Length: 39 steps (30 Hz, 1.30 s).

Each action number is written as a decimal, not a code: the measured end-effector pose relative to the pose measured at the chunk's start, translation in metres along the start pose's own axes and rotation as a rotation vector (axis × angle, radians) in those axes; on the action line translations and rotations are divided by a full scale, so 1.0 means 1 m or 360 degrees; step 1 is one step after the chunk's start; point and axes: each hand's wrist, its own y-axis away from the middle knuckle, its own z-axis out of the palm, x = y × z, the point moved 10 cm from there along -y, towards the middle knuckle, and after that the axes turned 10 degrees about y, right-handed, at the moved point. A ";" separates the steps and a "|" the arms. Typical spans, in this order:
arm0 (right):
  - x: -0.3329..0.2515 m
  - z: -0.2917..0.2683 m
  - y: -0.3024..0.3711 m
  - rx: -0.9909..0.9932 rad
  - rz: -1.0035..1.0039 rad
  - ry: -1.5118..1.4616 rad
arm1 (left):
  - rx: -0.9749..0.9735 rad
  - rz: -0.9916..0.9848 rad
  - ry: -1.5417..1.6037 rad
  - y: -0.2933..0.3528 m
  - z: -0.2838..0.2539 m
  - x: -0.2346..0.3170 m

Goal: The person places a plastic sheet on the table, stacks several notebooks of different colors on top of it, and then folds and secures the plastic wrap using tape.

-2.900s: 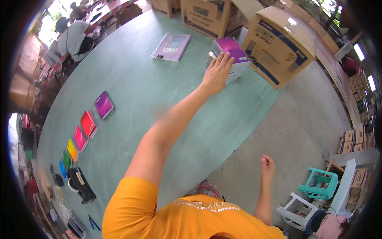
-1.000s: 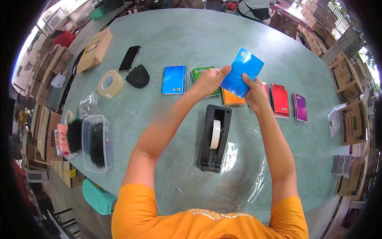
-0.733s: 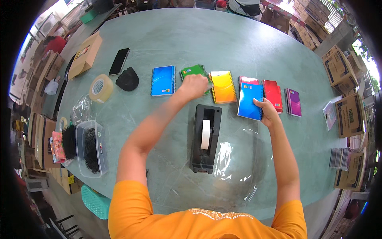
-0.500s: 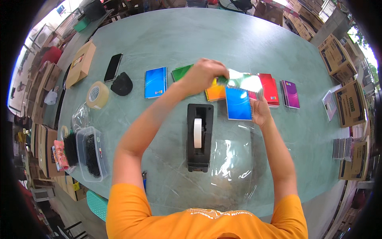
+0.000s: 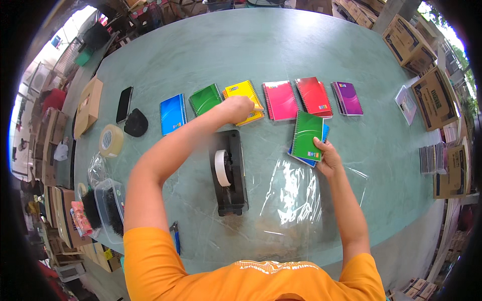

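Observation:
My right hand (image 5: 329, 157) grips a green spiral notebook (image 5: 307, 133) laid over a blue notebook (image 5: 325, 133), its thumb on the green cover. My left hand (image 5: 239, 109) reaches across to the yellow notebooks (image 5: 238, 89), its fingers closed on the lower right corner of the top one, which seems slightly raised. In the same row lie a blue notebook (image 5: 173, 114), green notebooks (image 5: 205, 99), pink notebooks (image 5: 280, 101), red notebooks (image 5: 311, 93) and purple notebooks (image 5: 347, 98).
Below my left hand stands a black tape dispenser (image 5: 233, 188) with a white roll. Clear plastic film (image 5: 293, 195) lies to its right. Leftward are a phone (image 5: 124, 104), a black rounded object (image 5: 136, 123), a tape roll (image 5: 111, 140), a plastic box (image 5: 108, 200) and blue-handled pliers (image 5: 176, 238).
My left hand has gone from the green notebook it was moving to the yellow stack. The green notebook now rests on the blue one in my right hand. The whole view has shifted.

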 end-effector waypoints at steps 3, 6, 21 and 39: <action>0.003 -0.006 -0.006 -0.0006 -0.0048 -0.0009 | 0.0485 -0.0051 0.0126 0.008 -0.063 0.029; -0.007 0.051 0.006 -0.0582 0.0214 -0.0773 | 0.0175 0.0357 0.0100 0.005 -0.034 0.126; -0.030 -0.088 0.037 -0.0153 -0.0046 -0.0314 | 0.0673 -0.0618 0.0735 -0.091 -0.048 0.073; -0.070 -0.159 0.052 0.0091 -0.0218 -0.0341 | 0.0187 0.0079 -0.0508 -0.142 -0.022 0.148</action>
